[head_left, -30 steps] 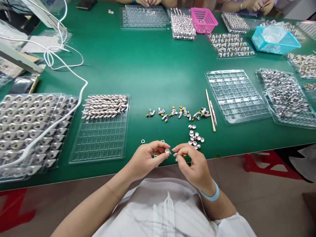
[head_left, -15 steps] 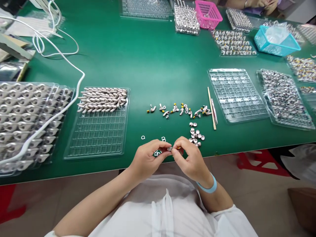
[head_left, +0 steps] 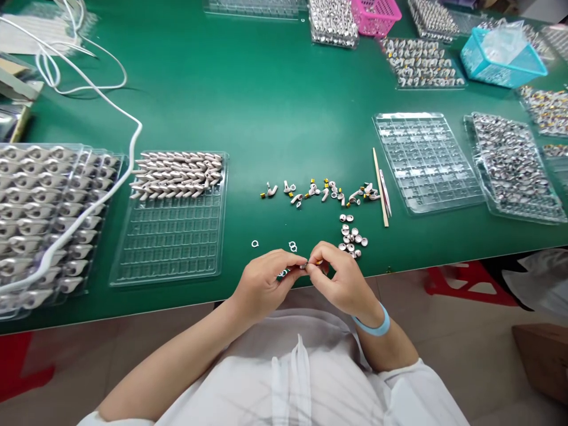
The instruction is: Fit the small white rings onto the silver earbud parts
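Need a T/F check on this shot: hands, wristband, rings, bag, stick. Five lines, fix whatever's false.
1. The left hand and right hand meet at a small part. True.
2. The wristband is on the left wrist. False: it is on the right wrist.
3. White rings lie on the table just beyond the left hand. True.
4. The bag sits in the pink basket. False: it is in the blue basket.
5. The stick lies beside a slim metal tool. True.
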`<state>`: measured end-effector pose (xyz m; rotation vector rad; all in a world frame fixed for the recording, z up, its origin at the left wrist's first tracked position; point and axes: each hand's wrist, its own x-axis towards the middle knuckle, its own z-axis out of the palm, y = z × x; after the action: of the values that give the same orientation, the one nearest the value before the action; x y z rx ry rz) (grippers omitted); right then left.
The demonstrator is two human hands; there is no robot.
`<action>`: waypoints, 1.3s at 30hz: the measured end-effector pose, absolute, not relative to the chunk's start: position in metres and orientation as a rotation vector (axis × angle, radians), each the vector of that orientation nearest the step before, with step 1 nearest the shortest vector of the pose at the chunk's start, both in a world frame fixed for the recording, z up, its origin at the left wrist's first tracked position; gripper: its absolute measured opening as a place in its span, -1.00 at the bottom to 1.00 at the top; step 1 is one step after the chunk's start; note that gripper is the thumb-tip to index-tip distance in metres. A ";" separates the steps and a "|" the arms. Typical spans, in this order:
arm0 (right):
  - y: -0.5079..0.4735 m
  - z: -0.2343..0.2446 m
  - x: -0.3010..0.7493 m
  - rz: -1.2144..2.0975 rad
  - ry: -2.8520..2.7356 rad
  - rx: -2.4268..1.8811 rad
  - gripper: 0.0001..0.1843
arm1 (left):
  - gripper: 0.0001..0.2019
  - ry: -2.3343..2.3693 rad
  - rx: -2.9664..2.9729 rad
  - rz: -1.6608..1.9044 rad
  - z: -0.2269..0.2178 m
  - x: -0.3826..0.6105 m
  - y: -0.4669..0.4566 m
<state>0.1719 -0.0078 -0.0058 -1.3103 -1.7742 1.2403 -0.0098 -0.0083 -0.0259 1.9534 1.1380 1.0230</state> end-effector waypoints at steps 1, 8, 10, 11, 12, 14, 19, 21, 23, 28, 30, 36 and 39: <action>-0.008 -0.006 0.172 1.254 -1.767 -1.317 -0.85 | -0.94 1.134 1.970 1.033 -0.027 -0.010 -0.008; -0.007 -0.006 0.175 1.346 -1.739 -1.382 -0.87 | -0.96 1.134 1.930 1.008 -0.024 -0.011 -0.007; -0.006 -0.006 0.176 1.375 -1.730 -1.374 -0.88 | -0.97 1.152 1.871 0.956 -0.021 -0.012 -0.006; -0.006 -0.006 0.176 1.384 -1.727 -1.366 -0.88 | -0.96 1.161 1.845 0.931 -0.020 -0.013 -0.006; -0.006 -0.006 0.176 1.389 -1.724 -1.360 -0.88 | -0.95 1.166 1.825 0.910 -0.020 -0.013 -0.005; -0.005 -0.008 0.176 1.393 -1.719 -1.355 -0.88 | -0.95 1.168 1.808 0.889 -0.019 -0.014 -0.005; -0.006 -0.012 0.176 1.405 -1.720 -1.366 -0.90 | -0.93 1.146 1.837 0.928 -0.022 -0.015 -0.006; -0.006 -0.011 0.177 1.409 -1.728 -1.361 -0.90 | -0.93 1.142 1.824 0.934 -0.022 -0.015 -0.007; -0.006 -0.010 0.178 1.413 -1.736 -1.347 -0.90 | -0.92 1.141 1.800 0.931 -0.021 -0.016 -0.006; -0.006 -0.007 0.180 1.443 -1.740 -1.318 -0.88 | -0.94 1.093 1.860 0.880 -0.019 -0.019 -0.003; -0.005 -0.008 0.180 1.451 -1.756 -1.303 -0.87 | -0.94 1.040 1.947 0.869 -0.018 -0.020 -0.001; -0.005 -0.009 0.180 1.394 -1.835 -1.285 -0.86 | -0.92 1.023 2.090 0.848 -0.015 -0.021 0.001; -0.004 -0.006 0.183 1.385 -1.895 -1.253 -0.87 | -0.93 1.008 2.067 0.837 -0.013 -0.020 0.002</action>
<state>0.1829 -0.0039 -0.0064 -1.2533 -1.8949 1.3853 -0.0204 0.0020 -0.0133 2.0671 1.0083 0.8367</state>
